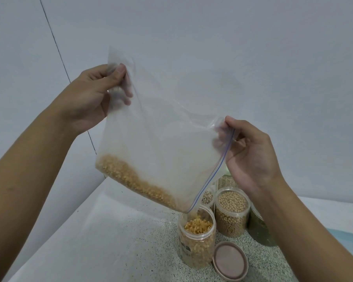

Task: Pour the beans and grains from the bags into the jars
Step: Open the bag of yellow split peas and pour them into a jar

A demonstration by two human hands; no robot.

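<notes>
A clear zip bag (155,143) is being held up over the desk (120,241) by both grips. Its upper left corner is being pinched by the left grip (94,94), thumb in front and fingers curled behind the plastic. The blue zip edge on the right is being pinched near its top by the right grip (251,157). The bag is being kept tilted, so that the low end of the zip edge is hanging just above the mouth of an open jar (197,239). Yellow kernels (135,180) are being carried along the bag's lower edge, and a few are being dropped into the jar, which is being filled nearly to its rim. A brown lid (230,260) is lying flat just beside the jar, on its near right. A bean jar (231,212) is standing behind, with more jars being partly hidden farther back and to the right
</notes>
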